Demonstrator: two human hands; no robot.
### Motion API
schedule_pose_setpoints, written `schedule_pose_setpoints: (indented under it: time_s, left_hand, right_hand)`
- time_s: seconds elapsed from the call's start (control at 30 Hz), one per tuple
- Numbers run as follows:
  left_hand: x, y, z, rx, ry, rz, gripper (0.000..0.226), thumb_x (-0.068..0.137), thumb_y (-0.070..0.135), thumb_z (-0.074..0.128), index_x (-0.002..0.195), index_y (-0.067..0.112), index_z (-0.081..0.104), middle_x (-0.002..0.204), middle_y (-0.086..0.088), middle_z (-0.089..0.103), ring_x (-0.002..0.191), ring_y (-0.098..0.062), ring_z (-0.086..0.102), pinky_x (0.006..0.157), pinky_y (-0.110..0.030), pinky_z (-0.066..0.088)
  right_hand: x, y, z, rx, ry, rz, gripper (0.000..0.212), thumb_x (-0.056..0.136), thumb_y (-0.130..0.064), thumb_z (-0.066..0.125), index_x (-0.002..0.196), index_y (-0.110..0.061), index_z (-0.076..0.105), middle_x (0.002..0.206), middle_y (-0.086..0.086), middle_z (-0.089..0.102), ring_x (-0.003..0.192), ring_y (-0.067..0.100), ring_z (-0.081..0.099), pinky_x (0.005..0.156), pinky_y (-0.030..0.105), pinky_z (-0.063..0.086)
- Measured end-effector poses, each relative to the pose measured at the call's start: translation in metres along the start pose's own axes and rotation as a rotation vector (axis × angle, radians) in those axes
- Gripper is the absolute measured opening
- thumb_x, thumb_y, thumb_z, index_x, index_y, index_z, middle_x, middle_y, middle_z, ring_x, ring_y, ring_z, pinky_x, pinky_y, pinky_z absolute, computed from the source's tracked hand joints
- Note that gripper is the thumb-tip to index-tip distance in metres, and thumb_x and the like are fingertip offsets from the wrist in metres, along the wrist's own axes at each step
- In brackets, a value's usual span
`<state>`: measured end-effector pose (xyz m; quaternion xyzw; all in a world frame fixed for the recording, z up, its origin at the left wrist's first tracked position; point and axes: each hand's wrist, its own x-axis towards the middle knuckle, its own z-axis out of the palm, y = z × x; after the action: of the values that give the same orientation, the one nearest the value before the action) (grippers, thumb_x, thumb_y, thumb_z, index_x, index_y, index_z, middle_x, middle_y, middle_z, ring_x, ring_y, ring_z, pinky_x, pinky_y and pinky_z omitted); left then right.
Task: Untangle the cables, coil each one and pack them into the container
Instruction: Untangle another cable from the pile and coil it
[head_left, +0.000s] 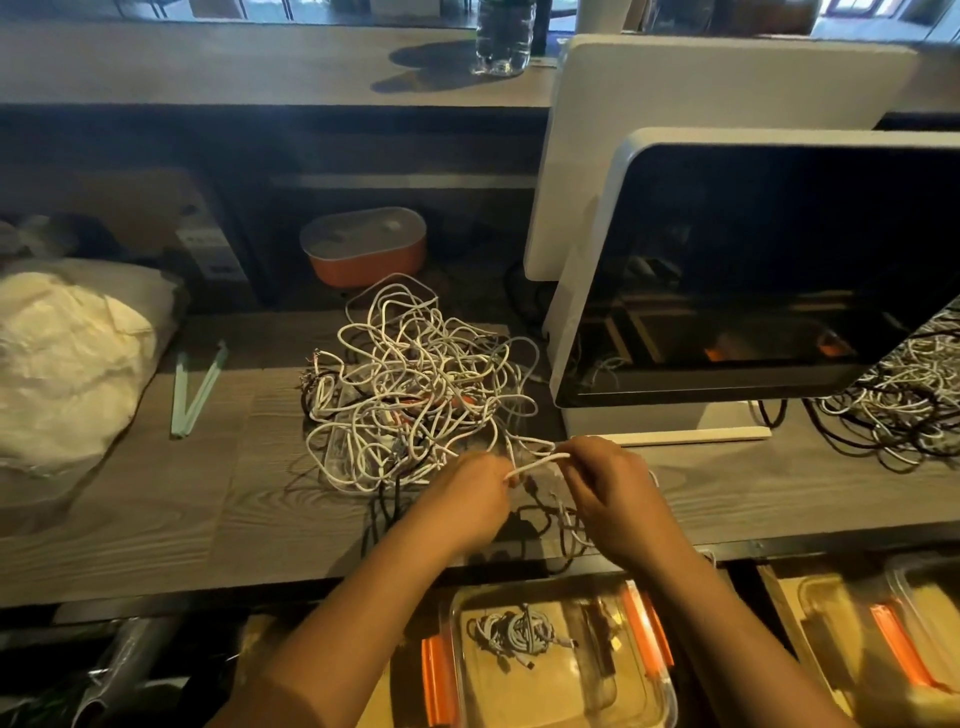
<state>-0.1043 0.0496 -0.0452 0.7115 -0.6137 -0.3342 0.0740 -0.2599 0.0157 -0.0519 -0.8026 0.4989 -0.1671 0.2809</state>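
At the bottom centre of the frame, below the table edge, sits a clear container (545, 691) with orange clips on its sides. One coiled cable (514, 631), pale grey, lies in its upper left part. A second clear container (914, 629) shows at the lower right, cut by the frame edge.

Above these, two bare forearms reach up to the middle of the frame. The left hand (467, 491) has its fingers curled in and pinches one end of a short stretch of white cable (537, 464). The right hand (608, 488) has its fingers curled down over the other end of that stretch, so the cable spans the small gap between the two hands. Under the hands, black cable (540, 514) loops on the wooden table (208, 493).

Just above and left of the hands, in the centre of the frame, lies the tangle of cables (415, 384), mostly white with some black strands and a little orange in it. The white cable runs back into this heap. Left of it lie two pale green sticks (197, 387) in a V, and at the left edge a crumpled white bag (62, 364).

On the right stands a dark monitor (779, 270) in a white frame, with another heap of cables (904, 400) beside its foot. Beyond the tangle is an orange box (363, 249) with a grey lid, and at the top of the frame a clear bottle (504, 36) stands on a higher ledge.
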Motion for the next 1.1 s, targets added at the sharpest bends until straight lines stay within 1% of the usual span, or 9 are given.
schedule_pose_setpoints:
  time_s: [0.07, 0.13, 0.23, 0.33, 0.43, 0.53, 0.7, 0.87, 1.1]
  left_hand:
    - [-0.001, -0.006, -0.005, -0.158, -0.107, 0.015, 0.031, 0.097, 0.009, 0.038, 0.098, 0.030, 0.061, 0.094, -0.005, 0.058, 0.079, -0.016, 0.051, 0.064, -0.025, 0.038]
    - [-0.006, -0.007, -0.009, -0.654, -0.140, 0.042, 0.041, 0.097, 0.002, 0.038, 0.105, 0.036, 0.060, 0.117, -0.008, 0.061, 0.097, -0.018, 0.054, 0.082, -0.028, 0.043]
    - [-0.013, 0.002, -0.009, -1.389, -0.128, 0.116, 0.043, 0.093, -0.009, 0.033, 0.116, 0.015, 0.060, 0.137, -0.003, 0.051, 0.129, -0.013, 0.043, 0.111, -0.032, 0.031]
    - [-0.009, 0.009, -0.006, -1.533, -0.023, 0.221, 0.037, 0.096, 0.001, 0.031, 0.119, 0.011, 0.058, 0.119, -0.005, 0.065, 0.120, -0.011, 0.053, 0.101, -0.028, 0.039]
    - [-0.005, 0.015, -0.010, -1.386, 0.243, 0.206, 0.029, 0.101, 0.013, 0.029, 0.110, 0.017, 0.056, 0.072, 0.001, 0.064, 0.071, -0.012, 0.064, 0.066, -0.022, 0.050]
    - [0.003, 0.020, -0.010, -1.355, 0.444, 0.215, 0.025, 0.102, 0.021, 0.030, 0.097, 0.017, 0.054, 0.050, 0.008, 0.040, 0.040, -0.004, 0.033, 0.038, -0.016, 0.029]
    - [0.008, 0.024, -0.015, -0.855, 0.560, 0.313, 0.022, 0.098, 0.006, 0.035, 0.101, 0.023, 0.048, 0.057, 0.011, 0.038, 0.044, -0.001, 0.035, 0.045, -0.014, 0.028]
    - [0.008, 0.023, -0.011, -0.179, 0.481, 0.458, 0.028, 0.092, 0.000, 0.036, 0.116, 0.008, 0.047, 0.109, -0.002, 0.040, 0.097, -0.008, 0.036, 0.083, -0.023, 0.035]
    - [0.012, 0.010, -0.023, 0.243, 0.461, 0.246, 0.035, 0.095, 0.011, 0.035, 0.128, 0.020, 0.045, 0.123, -0.004, 0.052, 0.105, -0.023, 0.052, 0.078, -0.032, 0.038]
  right_hand:
    - [0.007, 0.003, -0.005, -0.090, 0.001, -0.011, 0.013, 0.094, -0.028, 0.053, 0.092, -0.020, 0.063, 0.086, -0.007, 0.056, 0.079, 0.005, 0.051, 0.070, 0.023, 0.046]
    - [0.012, 0.008, -0.006, -0.166, 0.020, 0.001, 0.020, 0.095, -0.032, 0.051, 0.089, -0.018, 0.064, 0.084, -0.005, 0.053, 0.076, 0.008, 0.050, 0.068, 0.026, 0.046]
    - [0.010, 0.005, 0.006, -0.184, -0.026, -0.015, 0.028, 0.099, -0.032, 0.039, 0.094, -0.016, 0.060, 0.086, -0.001, 0.053, 0.079, 0.014, 0.051, 0.069, 0.028, 0.042]
    - [0.006, -0.012, 0.021, -0.117, -0.178, -0.016, 0.027, 0.101, -0.031, 0.035, 0.103, -0.016, 0.057, 0.096, 0.002, 0.059, 0.087, 0.016, 0.056, 0.076, 0.029, 0.045]
    - [0.001, -0.026, 0.027, -0.073, -0.320, -0.064, 0.022, 0.100, -0.029, 0.040, 0.106, -0.015, 0.056, 0.095, 0.006, 0.064, 0.083, 0.020, 0.060, 0.077, 0.038, 0.050]
    - [-0.002, -0.034, 0.027, -0.055, -0.360, -0.082, 0.018, 0.098, -0.027, 0.046, 0.106, -0.016, 0.057, 0.093, 0.005, 0.065, 0.082, 0.017, 0.060, 0.076, 0.036, 0.051]
    - [0.003, -0.039, 0.015, 0.073, -0.335, -0.028, 0.012, 0.093, -0.016, 0.050, 0.101, -0.016, 0.060, 0.086, 0.001, 0.064, 0.077, 0.013, 0.059, 0.070, 0.028, 0.049]
    - [0.007, -0.044, -0.008, 0.047, -0.349, 0.057, 0.016, 0.094, -0.013, 0.049, 0.106, -0.018, 0.059, 0.096, -0.004, 0.063, 0.089, 0.014, 0.060, 0.080, 0.030, 0.051]
    - [0.005, -0.039, -0.028, -0.352, -0.373, 0.110, 0.019, 0.097, -0.023, 0.045, 0.109, -0.029, 0.059, 0.105, -0.002, 0.063, 0.094, 0.015, 0.059, 0.085, 0.037, 0.053]
